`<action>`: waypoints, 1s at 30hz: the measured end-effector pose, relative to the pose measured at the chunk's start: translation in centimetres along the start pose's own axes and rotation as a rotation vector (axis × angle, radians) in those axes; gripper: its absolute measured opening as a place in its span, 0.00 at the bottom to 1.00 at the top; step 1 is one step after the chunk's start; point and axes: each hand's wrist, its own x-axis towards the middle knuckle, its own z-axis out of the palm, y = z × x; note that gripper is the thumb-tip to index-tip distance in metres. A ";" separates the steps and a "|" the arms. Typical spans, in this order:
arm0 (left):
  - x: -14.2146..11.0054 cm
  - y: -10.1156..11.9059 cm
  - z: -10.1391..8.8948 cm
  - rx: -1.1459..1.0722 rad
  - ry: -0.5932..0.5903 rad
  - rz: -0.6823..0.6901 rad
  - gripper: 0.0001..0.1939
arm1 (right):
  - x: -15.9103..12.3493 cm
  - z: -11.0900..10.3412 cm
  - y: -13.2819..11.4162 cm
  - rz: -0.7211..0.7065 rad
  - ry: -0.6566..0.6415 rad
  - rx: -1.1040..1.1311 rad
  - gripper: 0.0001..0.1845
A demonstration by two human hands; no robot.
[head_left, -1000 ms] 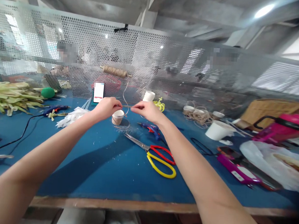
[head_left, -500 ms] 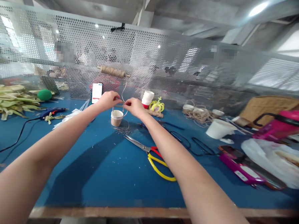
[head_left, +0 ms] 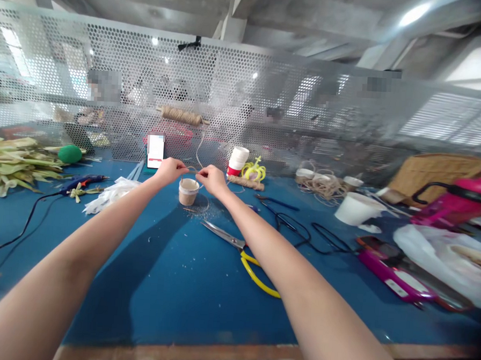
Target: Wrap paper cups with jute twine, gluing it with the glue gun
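Both arms reach far out over the blue table (head_left: 178, 284). My left hand (head_left: 169, 171) and my right hand (head_left: 213, 179) are closed in pinches on a thin twine strand (head_left: 199, 145) that runs up to a twine spool (head_left: 182, 115) on the mesh screen. Between and just below the hands stands a small paper cup (head_left: 188, 191) wrapped in brown twine. The fingertips sit close together above the cup's rim.
Scissors with yellow and red handles (head_left: 245, 250) lie right of centre. A phone (head_left: 155, 150) leans on the mesh screen (head_left: 269, 95). Green husks (head_left: 11, 162), a glue gun (head_left: 83, 181), white cups (head_left: 354, 209), twine coils (head_left: 323, 185), black cable and pink items (head_left: 457, 205) surround the work spot.
My hands came together from apart and now pinch the twine close above the cup. The view has shifted slightly.
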 end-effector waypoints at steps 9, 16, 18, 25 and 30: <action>-0.4 -0.5 0.5 -0.019 -0.010 -0.005 0.13 | -0.4 0.2 0.3 -0.008 -0.033 -0.006 0.07; -0.6 -0.1 0.5 0.006 -0.027 -0.005 0.12 | -0.6 0.2 0.6 -0.024 -0.047 -0.024 0.08; -0.7 0.0 0.4 0.016 -0.032 -0.003 0.12 | -0.7 0.2 0.7 -0.033 -0.046 -0.029 0.08; -0.8 0.0 0.3 0.038 -0.045 0.018 0.10 | -0.8 0.5 0.8 -0.074 -0.058 -0.011 0.07; -0.7 -0.3 0.3 0.019 -0.039 0.020 0.09 | -0.7 0.7 0.9 -0.086 -0.053 0.008 0.06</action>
